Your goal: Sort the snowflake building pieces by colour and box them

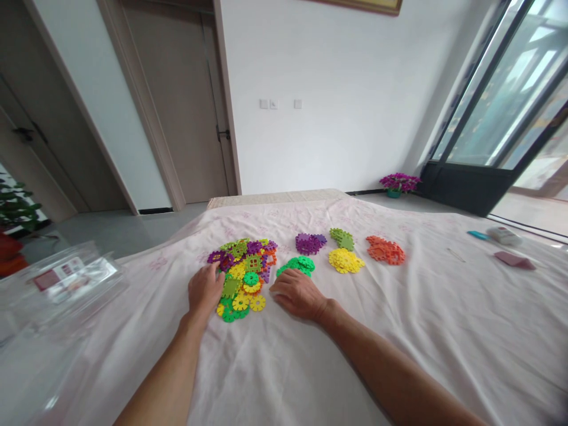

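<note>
A mixed pile of plastic interlocking pieces (239, 271) lies on the cloth, with purple, olive-green, yellow, orange and bright green ones. Along its left edge rests my left hand (206, 290), fingers apart and touching the pieces, gripping none that I can see. My right hand (298, 294) is between that pile and a heap of bright green round pieces (305, 264), its near side partly covered by the hand. The right fingers are loosely bent, pointing left and down, with nothing visible in them. Their tips are partly hidden.
Sorted heaps lie to the right: purple pieces (309, 243), olive-green squares (342, 238), yellow rounds (345, 260) and orange pieces (385, 250). Clear plastic packaging (73, 281) sits at left. A blue item (478, 235) and a dark pink cloth-like item (515, 260) are far right.
</note>
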The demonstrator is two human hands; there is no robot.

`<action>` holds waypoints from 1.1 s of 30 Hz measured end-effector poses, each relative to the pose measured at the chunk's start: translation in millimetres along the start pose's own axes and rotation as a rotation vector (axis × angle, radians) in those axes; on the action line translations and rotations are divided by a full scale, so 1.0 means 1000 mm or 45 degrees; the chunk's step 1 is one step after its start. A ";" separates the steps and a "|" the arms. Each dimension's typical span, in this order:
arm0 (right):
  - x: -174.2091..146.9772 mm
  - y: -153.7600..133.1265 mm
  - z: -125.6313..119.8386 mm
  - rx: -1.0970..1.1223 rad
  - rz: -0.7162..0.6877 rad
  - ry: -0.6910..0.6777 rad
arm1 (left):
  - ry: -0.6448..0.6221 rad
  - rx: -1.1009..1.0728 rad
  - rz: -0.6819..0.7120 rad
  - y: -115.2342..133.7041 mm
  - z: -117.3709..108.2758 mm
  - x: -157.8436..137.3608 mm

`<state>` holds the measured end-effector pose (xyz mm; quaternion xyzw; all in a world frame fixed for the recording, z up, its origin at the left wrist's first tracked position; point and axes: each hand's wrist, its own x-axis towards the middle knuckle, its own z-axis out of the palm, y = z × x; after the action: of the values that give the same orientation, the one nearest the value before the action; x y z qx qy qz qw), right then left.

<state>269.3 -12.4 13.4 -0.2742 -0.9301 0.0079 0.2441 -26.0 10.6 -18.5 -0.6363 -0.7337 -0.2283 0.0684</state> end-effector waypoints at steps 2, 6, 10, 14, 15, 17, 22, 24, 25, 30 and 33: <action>0.001 -0.004 0.001 0.025 -0.033 -0.035 | 0.003 -0.001 0.000 0.000 0.000 0.000; 0.005 -0.014 0.006 0.052 -0.079 -0.107 | 0.002 0.004 0.010 0.000 0.000 -0.001; 0.011 -0.025 0.008 0.003 -0.052 -0.126 | -0.012 0.007 0.006 0.001 -0.001 -0.001; 0.016 -0.032 0.009 -0.050 -0.007 -0.124 | -0.029 -0.005 -0.011 0.001 0.000 0.000; 0.017 -0.032 0.010 -0.058 -0.003 -0.129 | -0.032 -0.005 -0.015 0.001 0.000 0.000; 0.018 -0.032 0.011 -0.071 -0.006 -0.143 | -0.033 -0.003 -0.016 0.001 0.000 0.000; 0.017 -0.026 0.016 -0.057 0.007 -0.106 | -0.036 -0.010 -0.020 0.001 -0.001 0.000; 0.015 -0.025 0.017 -0.030 0.026 -0.069 | -0.032 -0.010 -0.020 0.002 -0.001 0.000; 0.015 -0.024 0.018 -0.020 0.041 -0.050 | -0.031 -0.007 -0.019 0.002 -0.001 0.000; 0.011 -0.020 0.017 0.032 0.140 0.051 | -0.028 0.004 -0.007 0.000 0.000 0.001; 0.008 -0.013 0.014 0.051 0.192 0.114 | -0.028 0.004 -0.005 -0.001 0.001 0.001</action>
<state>250.6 -17.3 6.6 -0.3387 -0.8947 0.0326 0.2894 -26.9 11.9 -19.4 -0.6373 -0.7359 -0.2204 0.0608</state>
